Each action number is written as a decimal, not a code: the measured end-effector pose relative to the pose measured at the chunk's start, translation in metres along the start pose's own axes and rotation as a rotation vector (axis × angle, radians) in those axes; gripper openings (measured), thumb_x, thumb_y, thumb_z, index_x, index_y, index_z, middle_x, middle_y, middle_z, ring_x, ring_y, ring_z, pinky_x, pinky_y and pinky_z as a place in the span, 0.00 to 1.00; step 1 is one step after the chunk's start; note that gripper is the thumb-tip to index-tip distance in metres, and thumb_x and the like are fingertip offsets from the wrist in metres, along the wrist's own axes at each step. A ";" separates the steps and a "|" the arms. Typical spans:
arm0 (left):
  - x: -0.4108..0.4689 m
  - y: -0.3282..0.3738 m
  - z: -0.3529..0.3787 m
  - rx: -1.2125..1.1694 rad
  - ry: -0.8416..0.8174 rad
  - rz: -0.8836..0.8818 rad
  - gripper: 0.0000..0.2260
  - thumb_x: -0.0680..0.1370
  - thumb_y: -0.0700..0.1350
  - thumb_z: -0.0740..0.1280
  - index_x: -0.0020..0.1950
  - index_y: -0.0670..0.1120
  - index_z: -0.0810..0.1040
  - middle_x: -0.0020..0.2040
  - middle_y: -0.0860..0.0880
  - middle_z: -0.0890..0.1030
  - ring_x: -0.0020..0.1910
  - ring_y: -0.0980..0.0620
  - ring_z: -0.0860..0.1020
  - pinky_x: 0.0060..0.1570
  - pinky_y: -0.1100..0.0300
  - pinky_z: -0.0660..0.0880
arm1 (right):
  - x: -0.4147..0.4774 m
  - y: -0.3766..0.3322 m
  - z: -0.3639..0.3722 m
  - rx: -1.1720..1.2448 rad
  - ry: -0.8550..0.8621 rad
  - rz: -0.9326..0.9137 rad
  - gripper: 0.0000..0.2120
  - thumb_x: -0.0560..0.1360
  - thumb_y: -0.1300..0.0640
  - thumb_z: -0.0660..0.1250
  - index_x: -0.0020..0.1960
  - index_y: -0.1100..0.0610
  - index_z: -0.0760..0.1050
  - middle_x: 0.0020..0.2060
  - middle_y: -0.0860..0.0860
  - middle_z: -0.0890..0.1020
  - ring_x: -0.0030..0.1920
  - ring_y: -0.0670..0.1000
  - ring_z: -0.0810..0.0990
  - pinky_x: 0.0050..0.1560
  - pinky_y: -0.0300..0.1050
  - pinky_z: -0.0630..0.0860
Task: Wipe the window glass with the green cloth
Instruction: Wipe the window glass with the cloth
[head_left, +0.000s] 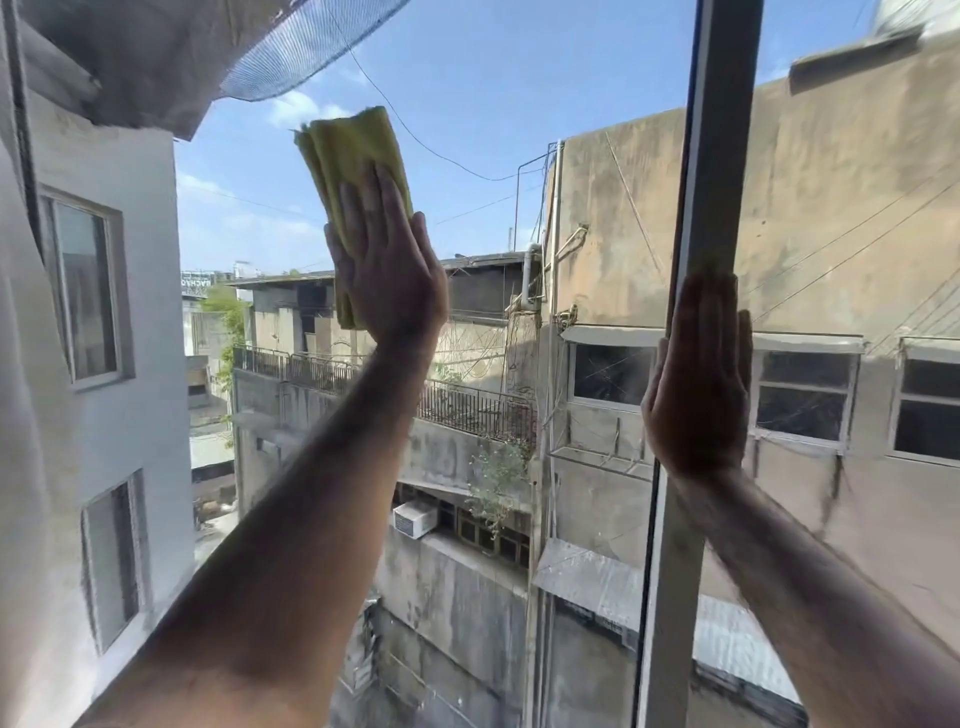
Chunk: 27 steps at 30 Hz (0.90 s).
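Note:
The folded yellow-green cloth (347, 156) lies flat against the window glass (493, 130), high in the left pane. My left hand (389, 254) presses it to the glass with flat fingers over its lower half; the cloth's top sticks out above my fingertips. My right hand (698, 379) rests flat and empty against the vertical window frame (719, 156), fingers together and pointing up. Both forearms reach up from the bottom of the view.
The grey frame bar splits the window into a wide left pane and a narrower right pane (857, 234). A pale curtain (26, 364) hangs along the left edge. Outside are concrete buildings, wires and blue sky.

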<state>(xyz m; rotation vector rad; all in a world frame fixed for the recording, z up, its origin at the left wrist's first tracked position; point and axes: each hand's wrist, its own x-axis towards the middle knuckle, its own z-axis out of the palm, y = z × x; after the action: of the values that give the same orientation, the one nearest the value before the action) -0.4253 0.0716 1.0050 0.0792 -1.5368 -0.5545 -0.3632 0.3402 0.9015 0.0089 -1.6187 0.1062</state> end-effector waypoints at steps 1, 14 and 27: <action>-0.006 0.013 0.002 0.011 -0.009 0.078 0.25 0.87 0.54 0.50 0.83 0.47 0.60 0.83 0.48 0.62 0.83 0.47 0.59 0.81 0.41 0.59 | 0.000 0.000 0.000 0.000 0.002 -0.003 0.33 0.83 0.71 0.56 0.86 0.63 0.50 0.86 0.60 0.53 0.87 0.57 0.51 0.85 0.61 0.56; -0.101 -0.006 -0.024 -0.013 -0.101 0.486 0.19 0.85 0.49 0.61 0.74 0.43 0.75 0.72 0.44 0.78 0.69 0.45 0.77 0.72 0.41 0.69 | 0.000 -0.002 -0.002 -0.004 -0.011 0.014 0.33 0.84 0.70 0.56 0.86 0.63 0.50 0.86 0.59 0.53 0.87 0.57 0.51 0.86 0.60 0.55; -0.013 0.009 -0.053 -0.040 -0.327 0.592 0.30 0.74 0.25 0.64 0.75 0.41 0.72 0.71 0.41 0.78 0.72 0.43 0.76 0.80 0.42 0.64 | -0.001 -0.004 -0.005 0.015 -0.015 0.011 0.32 0.83 0.69 0.54 0.85 0.64 0.51 0.86 0.60 0.55 0.87 0.58 0.53 0.86 0.61 0.56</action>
<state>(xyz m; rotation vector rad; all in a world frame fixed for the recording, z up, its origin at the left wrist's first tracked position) -0.3709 0.0687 0.9938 -0.5053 -1.7605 -0.1245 -0.3574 0.3363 0.9016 0.0123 -1.6331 0.1270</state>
